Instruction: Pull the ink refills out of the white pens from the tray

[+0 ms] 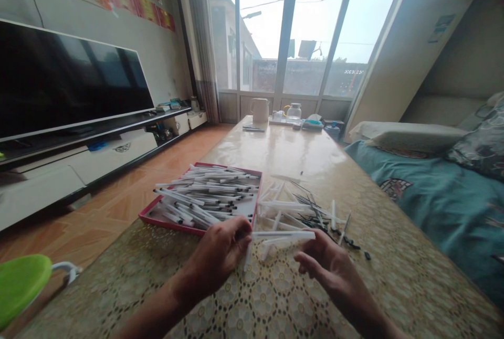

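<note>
Right up close, a bare left forearm (169,297) and right forearm (368,302), reaching in from the bottom edge over the flower-patterned tabletop (271,307). On to the left hand (222,247): thumb and fingers closed tight, pinching one end of a slim white pen (283,234). Held crosswise above the table, just beside the red tray (169,225), and pointing over to the right hand (333,261). Thumb and forefinger well parted there, in a loose curl, with the pen's far end right at the forefinger; perhaps a light touch, hard to tell from this angle.

In the tray, a heap of white pens (212,188) with dark tips, some jutting past the left rim. To its right, clear tubes (283,205) strewn over one another, then thin dark refills (307,200) and a trail of small black parts (351,243) beyond the right hand.

Farther up the table, a pale jug (260,111), a glass pitcher (293,113) and a blue-and-white packet (313,124). Off to the left, a big dark television (71,87) and a green seat (23,286); to the right, teal bedding (425,192); straight ahead, tall windows (263,19), bright with daylight.
</note>
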`<state>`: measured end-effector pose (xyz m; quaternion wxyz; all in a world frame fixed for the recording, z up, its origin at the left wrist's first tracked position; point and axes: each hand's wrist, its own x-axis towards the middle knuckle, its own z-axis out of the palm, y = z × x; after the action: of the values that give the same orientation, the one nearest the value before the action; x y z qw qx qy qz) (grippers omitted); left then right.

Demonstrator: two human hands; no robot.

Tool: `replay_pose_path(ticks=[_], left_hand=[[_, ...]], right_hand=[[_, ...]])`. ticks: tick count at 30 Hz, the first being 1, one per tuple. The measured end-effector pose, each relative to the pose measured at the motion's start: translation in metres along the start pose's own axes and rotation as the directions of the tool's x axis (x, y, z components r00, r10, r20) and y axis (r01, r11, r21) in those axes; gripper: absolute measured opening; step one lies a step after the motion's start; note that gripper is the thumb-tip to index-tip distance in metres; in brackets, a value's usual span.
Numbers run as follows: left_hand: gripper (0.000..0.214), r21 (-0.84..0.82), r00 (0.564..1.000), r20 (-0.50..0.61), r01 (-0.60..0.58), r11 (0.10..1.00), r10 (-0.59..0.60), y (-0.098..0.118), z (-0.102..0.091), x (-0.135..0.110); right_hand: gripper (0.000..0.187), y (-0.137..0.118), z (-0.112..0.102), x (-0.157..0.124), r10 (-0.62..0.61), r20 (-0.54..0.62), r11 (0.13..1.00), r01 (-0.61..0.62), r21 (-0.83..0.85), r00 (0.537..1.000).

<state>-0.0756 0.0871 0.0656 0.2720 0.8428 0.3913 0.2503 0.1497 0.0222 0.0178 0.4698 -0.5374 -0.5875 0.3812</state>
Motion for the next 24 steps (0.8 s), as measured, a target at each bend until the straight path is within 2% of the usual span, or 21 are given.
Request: replay_pose_path(ticks=[3, 6, 9, 11, 13, 16, 19, 21, 23, 24], left_hand=[[0.011, -0.227, 0.995, 0.069, 0.087, 0.970, -0.073, 0.010, 0.038, -0.004], [0.010, -0.328, 0.985, 0.164, 0.105, 0.939, -0.053, 0.014, 0.059, -0.008], [0.011, -0.220, 0.997, 0.071, 0.005, 0.975, 0.011, 0.011, 0.061, -0.011], [0.013, -0.145, 0.998, -0.038, -0.055, 0.988, 0.050, 0.006, 0.057, -0.012], [0.014, -0.098, 0.992, -0.087, -0.105, 0.990, 0.096, 0.002, 0.056, -0.013], [0.010, -0.003, 0.959, -0.004, -0.285, 0.959, 0.285, -0.004, 0.064, -0.016], [0.021, 0.174, 0.862, 0.134, -0.505, 0.845, 0.488, -0.007, 0.082, -0.019], [0.019, 0.308, 0.830, 0.174, -0.557, 0.771, 0.531, -0.008, 0.095, -0.020], [0.013, 0.391, 0.836, 0.185, -0.545, 0.742, 0.516, -0.009, 0.101, -0.020], [0.011, 0.412, 0.853, 0.179, -0.517, 0.750, 0.490, -0.009, 0.102, -0.020]], right_hand=[[0.029, 0.006, 0.005, -0.001, 0.090, -0.008, 0.968, -0.086, 0.234, 0.996], [0.029, 0.005, 0.003, 0.002, 0.103, -0.040, 0.967, -0.091, 0.239, 0.994], [0.029, -0.002, -0.005, 0.006, 0.100, 0.016, 0.979, -0.101, 0.180, 0.995], [0.031, -0.005, -0.012, 0.005, 0.125, 0.102, 0.982, -0.138, 0.128, 0.987], [0.032, -0.006, -0.018, 0.000, 0.172, 0.185, 0.984, -0.178, 0.013, 0.967], [0.026, -0.003, -0.027, -0.012, 0.194, 0.253, 0.956, -0.125, -0.265, 0.948], [0.006, -0.001, -0.036, -0.025, 0.107, 0.284, 0.874, 0.046, -0.483, 0.953], [0.019, 0.002, -0.039, -0.031, 0.100, 0.301, 0.829, 0.088, -0.553, 0.948], [0.024, 0.008, -0.041, -0.034, 0.122, 0.299, 0.810, 0.079, -0.581, 0.946], [0.024, 0.011, -0.041, -0.034, 0.111, 0.269, 0.808, 0.071, -0.585, 0.957]])
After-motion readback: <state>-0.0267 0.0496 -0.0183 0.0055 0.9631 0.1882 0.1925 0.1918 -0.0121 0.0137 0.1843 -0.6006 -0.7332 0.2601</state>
